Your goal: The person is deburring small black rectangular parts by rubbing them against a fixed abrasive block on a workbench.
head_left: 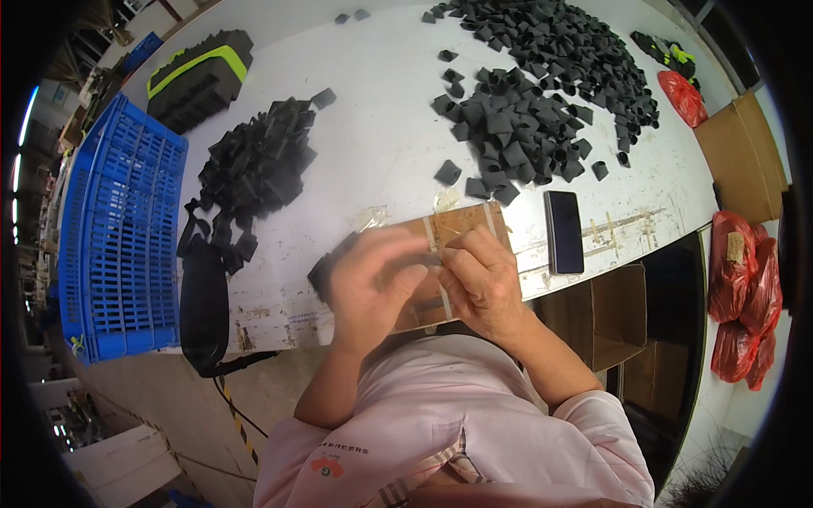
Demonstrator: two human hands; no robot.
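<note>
My right hand is over a brown board at the table's front edge, thumb and fingertips pinched together. What they grip is too small to make out; a thin yellowish strand shows by the fingertips. Close beside it, my left hand is smeared by motion, its fingers pointing toward the right hand. A dark fabric piece lies partly hidden behind the left hand. White strips cross the board.
Piles of black fabric loops and flat black pieces cover parts of the white table. A phone lies right of the board. A blue crate stands left; red bags hang right.
</note>
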